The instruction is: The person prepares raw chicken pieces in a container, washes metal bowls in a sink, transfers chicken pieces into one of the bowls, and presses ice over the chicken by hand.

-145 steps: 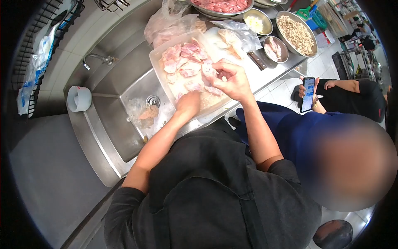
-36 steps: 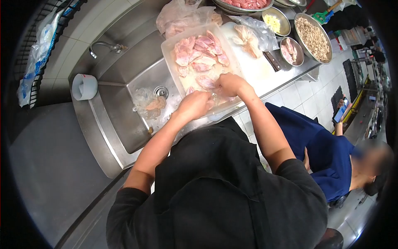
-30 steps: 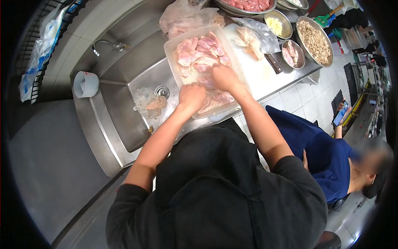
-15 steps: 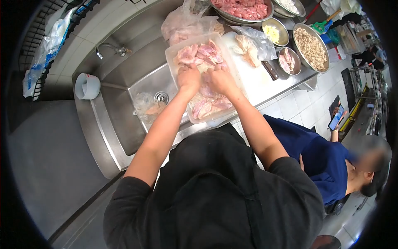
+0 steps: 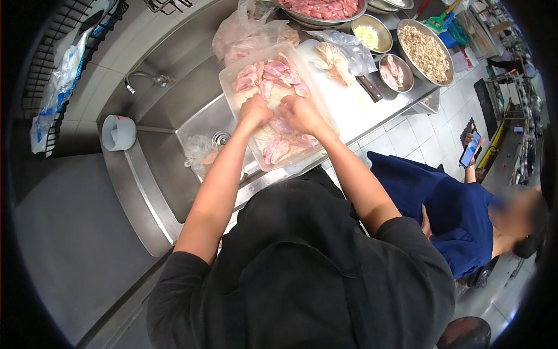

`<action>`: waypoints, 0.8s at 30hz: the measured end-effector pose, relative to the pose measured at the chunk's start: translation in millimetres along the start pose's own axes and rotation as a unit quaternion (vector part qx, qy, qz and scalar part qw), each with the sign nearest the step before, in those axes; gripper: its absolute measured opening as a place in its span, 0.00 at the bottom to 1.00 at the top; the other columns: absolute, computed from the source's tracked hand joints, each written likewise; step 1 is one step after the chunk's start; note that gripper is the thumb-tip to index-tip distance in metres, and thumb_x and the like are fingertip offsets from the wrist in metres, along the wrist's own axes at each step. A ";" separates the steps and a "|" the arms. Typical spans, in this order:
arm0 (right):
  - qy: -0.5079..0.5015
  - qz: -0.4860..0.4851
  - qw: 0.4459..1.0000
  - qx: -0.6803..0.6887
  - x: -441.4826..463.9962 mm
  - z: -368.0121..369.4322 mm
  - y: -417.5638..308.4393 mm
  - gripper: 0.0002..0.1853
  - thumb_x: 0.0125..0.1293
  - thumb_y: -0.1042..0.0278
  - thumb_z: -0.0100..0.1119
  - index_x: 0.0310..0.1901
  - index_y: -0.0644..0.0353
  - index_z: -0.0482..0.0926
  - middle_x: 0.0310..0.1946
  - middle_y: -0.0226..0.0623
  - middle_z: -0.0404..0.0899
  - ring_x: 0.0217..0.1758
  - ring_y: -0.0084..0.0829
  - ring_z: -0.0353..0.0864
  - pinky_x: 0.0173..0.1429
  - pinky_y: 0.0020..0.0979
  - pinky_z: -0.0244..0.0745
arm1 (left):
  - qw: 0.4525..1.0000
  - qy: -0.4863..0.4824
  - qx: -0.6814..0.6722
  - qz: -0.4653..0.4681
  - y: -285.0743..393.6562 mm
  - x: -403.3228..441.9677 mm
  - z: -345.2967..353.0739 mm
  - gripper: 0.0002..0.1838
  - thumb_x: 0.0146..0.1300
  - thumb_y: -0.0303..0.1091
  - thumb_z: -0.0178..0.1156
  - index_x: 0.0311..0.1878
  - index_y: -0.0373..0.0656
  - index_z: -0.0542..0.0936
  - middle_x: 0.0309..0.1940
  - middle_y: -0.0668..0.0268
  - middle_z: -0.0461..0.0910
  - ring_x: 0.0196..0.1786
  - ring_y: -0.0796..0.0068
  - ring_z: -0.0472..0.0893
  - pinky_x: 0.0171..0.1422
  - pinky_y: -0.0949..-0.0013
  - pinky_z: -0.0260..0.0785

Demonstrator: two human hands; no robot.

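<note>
Head view: meat (pink, raw) lies around the hands.

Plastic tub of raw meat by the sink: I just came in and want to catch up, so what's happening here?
A person has both bare hands in the plastic tub: the left hand and right hand are close together, fingers curled down among pieces of raw meat. Whether they grip a piece is hidden. Beside the tub, a knife lies near a small metal bowl. A co-worker in blue holds a phone.
</note>
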State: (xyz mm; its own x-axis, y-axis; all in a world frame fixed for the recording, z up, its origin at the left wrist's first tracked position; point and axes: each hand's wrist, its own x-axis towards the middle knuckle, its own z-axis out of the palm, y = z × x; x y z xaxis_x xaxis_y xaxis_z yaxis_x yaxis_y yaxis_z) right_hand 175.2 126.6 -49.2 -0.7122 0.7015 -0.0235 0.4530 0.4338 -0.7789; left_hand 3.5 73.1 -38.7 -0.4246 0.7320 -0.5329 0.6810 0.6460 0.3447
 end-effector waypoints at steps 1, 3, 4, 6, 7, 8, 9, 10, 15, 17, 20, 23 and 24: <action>-0.012 -0.007 1.000 -0.014 0.3 2.9 1.8 0.10 0.65 0.71 0.58 0.44 0.66 0.83 0.35 0.59 0.84 0.41 0.56 0.85 0.49 0.49 0.78 | 1.000 0.001 -0.001 -0.001 -1.2 -0.8 5.7 0.27 0.54 0.33 0.69 0.57 0.31 0.79 0.55 0.43 0.83 0.60 0.46 0.83 0.64 0.55 0.76; -0.010 -0.009 1.000 0.004 -1.3 6.0 4.9 0.11 0.65 0.72 0.57 0.45 0.65 0.84 0.37 0.59 0.84 0.43 0.56 0.85 0.49 0.48 0.78 | 0.997 0.052 0.055 0.024 -3.3 -3.3 18.5 0.24 0.53 0.34 0.70 0.54 0.34 0.83 0.53 0.45 0.84 0.58 0.50 0.84 0.63 0.56 0.77; -0.008 -0.009 1.000 0.022 -2.5 6.6 6.6 0.11 0.65 0.73 0.57 0.45 0.65 0.84 0.38 0.60 0.84 0.45 0.57 0.85 0.49 0.47 0.78 | 0.999 0.026 0.018 0.039 -7.4 -0.3 15.2 0.30 0.50 0.39 0.73 0.54 0.30 0.81 0.52 0.42 0.84 0.59 0.49 0.83 0.63 0.57 0.75; -0.001 0.001 0.999 0.043 -6.2 4.9 7.6 0.12 0.65 0.72 0.58 0.47 0.66 0.83 0.38 0.59 0.85 0.45 0.55 0.86 0.49 0.46 0.79 | 0.995 0.061 -0.060 0.055 -5.2 -15.6 1.5 0.29 0.53 0.38 0.74 0.55 0.30 0.81 0.51 0.45 0.85 0.57 0.53 0.84 0.62 0.60 0.76; 0.006 0.011 0.998 0.064 -9.4 1.2 4.3 0.13 0.66 0.72 0.60 0.50 0.66 0.82 0.38 0.58 0.85 0.44 0.53 0.87 0.49 0.45 0.80 | 0.983 0.096 -0.138 0.071 -1.1 -26.6 -7.3 0.29 0.55 0.37 0.75 0.56 0.31 0.81 0.50 0.48 0.86 0.55 0.57 0.86 0.60 0.62 0.77; 0.007 0.013 0.998 0.065 -13.0 -3.5 1.5 0.13 0.66 0.72 0.60 0.50 0.66 0.82 0.38 0.58 0.85 0.44 0.53 0.87 0.49 0.45 0.80 | 0.983 0.095 -0.137 0.072 -3.4 -29.3 -11.4 0.29 0.55 0.37 0.75 0.56 0.31 0.81 0.50 0.48 0.86 0.55 0.57 0.86 0.60 0.62 0.77; -0.018 0.023 0.993 0.118 -16.5 -12.0 -6.3 0.16 0.68 0.70 0.63 0.54 0.67 0.80 0.40 0.52 0.86 0.45 0.44 0.87 0.50 0.40 0.80 | 0.945 0.034 -0.312 0.096 -7.9 -30.8 -16.3 0.27 0.58 0.34 0.74 0.58 0.31 0.80 0.50 0.51 0.86 0.54 0.63 0.85 0.59 0.65 0.78; -0.043 0.032 0.984 0.172 -19.7 -19.1 -14.1 0.19 0.70 0.68 0.65 0.59 0.68 0.78 0.42 0.45 0.87 0.46 0.34 0.88 0.51 0.35 0.81 | 0.872 -0.028 -0.475 0.117 -8.1 -34.8 -21.5 0.25 0.61 0.31 0.73 0.60 0.32 0.79 0.50 0.54 0.86 0.53 0.69 0.85 0.58 0.68 0.78; -0.014 0.007 0.936 0.351 -34.0 -39.0 -43.6 0.17 0.72 0.71 0.64 0.58 0.66 0.77 0.45 0.34 0.84 0.43 0.24 0.84 0.46 0.30 0.81 | 0.819 0.011 -0.518 0.248 0.0 -79.5 -33.7 0.21 0.65 0.21 0.67 0.61 0.31 0.78 0.50 0.58 0.85 0.53 0.73 0.84 0.58 0.69 0.79; -0.017 0.032 0.925 0.378 -37.8 -44.5 -50.6 0.14 0.72 0.73 0.63 0.57 0.66 0.77 0.46 0.32 0.83 0.43 0.21 0.83 0.44 0.27 0.80 | 0.802 0.020 -0.526 0.283 0.1 -89.3 -33.7 0.22 0.65 0.20 0.67 0.61 0.29 0.77 0.50 0.57 0.85 0.52 0.72 0.84 0.58 0.69 0.79; 0.011 0.002 0.895 0.445 -42.7 -46.0 -55.3 0.13 0.72 0.75 0.62 0.56 0.65 0.77 0.45 0.33 0.83 0.42 0.21 0.83 0.43 0.25 0.80 | 0.776 0.056 -0.550 0.303 0.5 -100.3 -33.1 0.21 0.64 0.19 0.68 0.60 0.29 0.77 0.51 0.57 0.84 0.53 0.71 0.84 0.60 0.69 0.79; 0.020 -0.029 0.873 0.486 -44.4 -42.7 -54.3 0.13 0.72 0.77 0.62 0.55 0.65 0.77 0.43 0.33 0.84 0.41 0.22 0.83 0.42 0.26 0.80 | 0.757 0.061 -0.568 0.318 0.4 -105.9 -33.2 0.20 0.64 0.18 0.68 0.58 0.29 0.78 0.51 0.58 0.83 0.53 0.71 0.84 0.61 0.68 0.78; 0.025 -0.039 0.860 0.508 -44.5 -40.5 -53.3 0.12 0.72 0.77 0.62 0.55 0.65 0.77 0.43 0.34 0.84 0.40 0.23 0.83 0.41 0.26 0.80 | 0.766 0.053 -0.557 0.316 -1.0 -105.9 -32.3 0.21 0.63 0.18 0.68 0.60 0.29 0.77 0.52 0.57 0.83 0.54 0.71 0.83 0.61 0.68 0.78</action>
State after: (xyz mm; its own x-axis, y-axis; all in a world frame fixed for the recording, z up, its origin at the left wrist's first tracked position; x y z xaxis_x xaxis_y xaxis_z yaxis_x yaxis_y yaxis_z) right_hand 204.5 95.2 18.8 -0.6837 0.7272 0.0612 -0.3155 -0.2190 -0.9233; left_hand 28.5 1.9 42.3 -0.3065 0.9501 0.0575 -0.1366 -0.1037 0.9852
